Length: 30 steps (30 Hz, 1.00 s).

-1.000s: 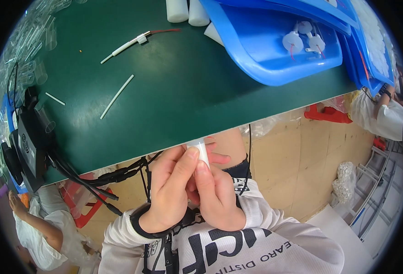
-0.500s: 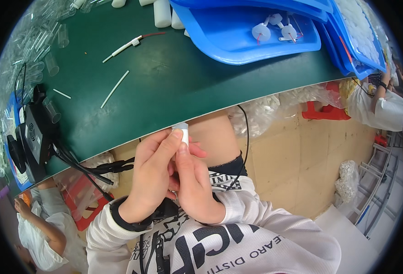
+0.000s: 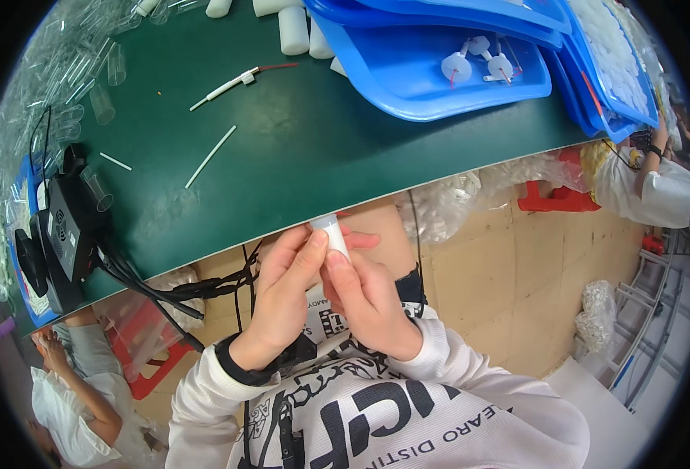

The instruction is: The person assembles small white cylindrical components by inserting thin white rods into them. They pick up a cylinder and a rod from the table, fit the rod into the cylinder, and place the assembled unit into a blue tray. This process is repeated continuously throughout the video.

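Bright, diffuse light leaves a soft sheen on the green tabletop (image 3: 282, 129) and blue tray (image 3: 396, 70). The left hand (image 3: 284, 301) and right hand (image 3: 372, 309) look fairly sharp, while fisheye distortion bends the metal rack (image 3: 640, 328) and clear tubes (image 3: 67, 78) blur toward the dark rim.

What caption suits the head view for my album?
Both hands hold a white tube by a green table with a blue tray on it.

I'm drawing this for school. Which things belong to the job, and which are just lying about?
Probably the job:
- white tube, held by left hand and right hand
- wired stick, lying ready nearby, perhaps
- white discs in the blue tray, perhaps

Seemingly just about:
- crumpled bag
- red stool
- black box
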Available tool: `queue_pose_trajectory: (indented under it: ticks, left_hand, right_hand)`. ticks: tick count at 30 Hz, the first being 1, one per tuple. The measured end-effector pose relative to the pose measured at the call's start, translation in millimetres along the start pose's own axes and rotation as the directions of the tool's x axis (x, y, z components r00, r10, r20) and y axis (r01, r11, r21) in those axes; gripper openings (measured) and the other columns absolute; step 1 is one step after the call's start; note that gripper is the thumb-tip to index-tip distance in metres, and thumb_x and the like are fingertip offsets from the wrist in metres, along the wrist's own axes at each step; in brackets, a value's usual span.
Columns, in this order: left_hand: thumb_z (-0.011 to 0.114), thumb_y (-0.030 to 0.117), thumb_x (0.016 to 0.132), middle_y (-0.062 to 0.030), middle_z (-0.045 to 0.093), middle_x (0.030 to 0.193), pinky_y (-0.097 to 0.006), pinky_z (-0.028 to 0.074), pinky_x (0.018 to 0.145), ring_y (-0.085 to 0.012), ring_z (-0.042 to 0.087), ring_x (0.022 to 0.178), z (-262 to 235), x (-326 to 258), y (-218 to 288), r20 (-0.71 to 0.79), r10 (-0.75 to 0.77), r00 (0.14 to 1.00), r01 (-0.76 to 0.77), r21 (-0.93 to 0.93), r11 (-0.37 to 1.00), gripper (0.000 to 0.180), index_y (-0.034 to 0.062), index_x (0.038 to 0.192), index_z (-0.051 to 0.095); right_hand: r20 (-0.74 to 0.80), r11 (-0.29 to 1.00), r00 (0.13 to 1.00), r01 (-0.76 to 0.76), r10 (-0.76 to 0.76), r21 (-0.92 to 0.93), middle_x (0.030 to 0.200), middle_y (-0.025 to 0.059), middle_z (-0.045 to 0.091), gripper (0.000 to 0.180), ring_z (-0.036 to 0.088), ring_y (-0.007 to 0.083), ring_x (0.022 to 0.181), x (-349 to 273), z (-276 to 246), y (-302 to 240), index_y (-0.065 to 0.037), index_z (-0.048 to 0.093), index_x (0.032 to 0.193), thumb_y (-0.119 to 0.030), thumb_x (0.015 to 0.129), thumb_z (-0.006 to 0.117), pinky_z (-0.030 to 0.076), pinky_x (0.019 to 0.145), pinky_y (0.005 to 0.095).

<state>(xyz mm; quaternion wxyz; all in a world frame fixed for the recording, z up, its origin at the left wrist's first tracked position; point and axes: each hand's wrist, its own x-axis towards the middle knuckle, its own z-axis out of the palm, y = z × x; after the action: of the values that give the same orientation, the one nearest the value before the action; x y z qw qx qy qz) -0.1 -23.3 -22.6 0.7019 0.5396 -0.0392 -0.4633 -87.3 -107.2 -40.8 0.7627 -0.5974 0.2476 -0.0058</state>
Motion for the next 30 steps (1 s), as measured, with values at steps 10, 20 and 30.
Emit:
queue_pose_trajectory:
  ticks: [10,20,30]
  left_hand:
    - [0.035,0.026,0.097,-0.0230,0.061,0.103,-0.041,0.038,0.097,-0.0305,0.054,0.107,-1,4,-16,0.032,0.068,0.997,-0.061,-0.181,0.982,0.037,-0.0057,0.111,0.047]
    - [0.042,0.026,0.096,-0.0182,0.063,0.100,-0.029,0.050,0.068,-0.0198,0.062,0.072,-3,10,-19,0.019,0.210,0.977,-0.210,0.008,0.978,0.035,-0.0053,0.108,0.050]
    - [0.044,0.025,0.095,-0.0153,0.064,0.093,-0.025,0.047,0.039,-0.0154,0.058,0.051,-6,10,-19,-0.003,0.202,0.979,-0.202,-0.004,0.979,0.034,-0.0069,0.105,0.052]
  right_hand:
    - [0.051,0.944,0.993,0.115,-0.104,-0.309,0.061,0.0163,0.054,0.035,0.057,0.0306,0.054,5,-13,-7,0.006,0.055,0.087,-0.024,0.096,0.042,0.041,0.049,0.0372]
    - [0.335,0.991,0.942,0.076,-0.035,-0.110,0.059,0.0039,0.048,0.047,0.045,0.0123,0.053,32,-41,5,0.000,0.052,0.072,-0.035,0.098,0.035,0.036,0.050,0.0270]
    - [0.364,0.996,0.927,0.092,-0.088,0.006,0.073,0.0020,0.048,0.041,0.047,0.0094,0.056,31,-33,18,-0.001,0.050,0.093,-0.037,0.099,0.031,0.040,0.051,0.0217]
